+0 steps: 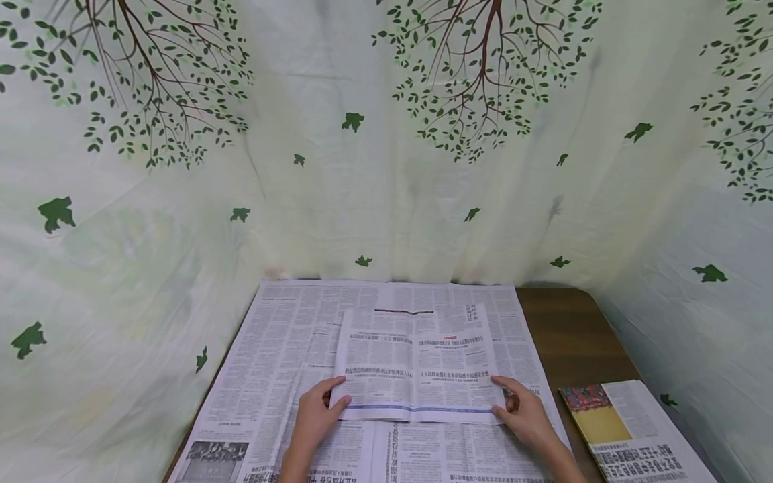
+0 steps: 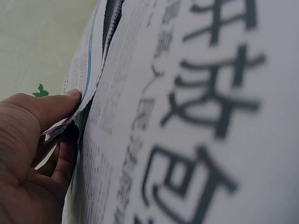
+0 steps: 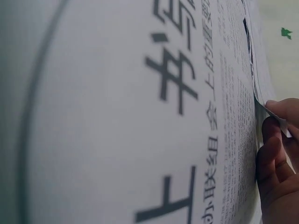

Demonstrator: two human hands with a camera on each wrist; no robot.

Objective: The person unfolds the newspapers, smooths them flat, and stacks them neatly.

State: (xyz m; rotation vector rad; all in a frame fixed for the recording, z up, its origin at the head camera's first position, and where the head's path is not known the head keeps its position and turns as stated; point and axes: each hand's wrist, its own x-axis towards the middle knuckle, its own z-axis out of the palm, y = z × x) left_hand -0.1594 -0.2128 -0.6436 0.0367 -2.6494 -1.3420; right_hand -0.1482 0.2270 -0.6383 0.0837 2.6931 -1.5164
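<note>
A folded newspaper (image 1: pixel 417 362) with a blue line along its near edge lies over larger spread newspaper sheets (image 1: pixel 272 335). My left hand (image 1: pixel 318 409) pinches its near left corner between thumb and fingers. At the near right corner my right hand (image 1: pixel 527 414) pinches the paper in the same way. In the left wrist view the left thumb (image 2: pixel 58 106) lies on top of the layered edge, with the fingers beneath it. The right wrist view shows the right hand (image 3: pixel 282 168) holding a lifted corner just above the spread sheet.
Another folded newspaper (image 1: pixel 640 429) with a colour picture lies at the right on the brown wooden table (image 1: pixel 574 332). A pale curtain (image 1: pixel 386 201) printed with trees and green leaves hangs behind and on both sides of the table.
</note>
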